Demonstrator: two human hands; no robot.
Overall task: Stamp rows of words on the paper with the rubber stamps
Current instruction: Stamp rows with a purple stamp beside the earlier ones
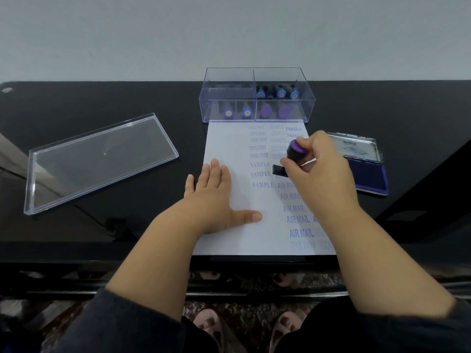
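Head view: the right hand (316, 166) has its grip clamped on a purple-topped rubber stamp (293, 155), whose long base lies left-right across the paper (229, 240) directly beneath. The left hand (214, 197), fingers flat, presses the paper just left of it.

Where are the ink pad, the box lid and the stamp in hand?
ink pad (368, 175), head view, on its blue ink surface
box lid (102, 159), head view, middle of its clear panel
stamp (295, 150), head view, on its purple-topped handle

Single head view: looks forward and down, close above table (102, 238), wall behind.
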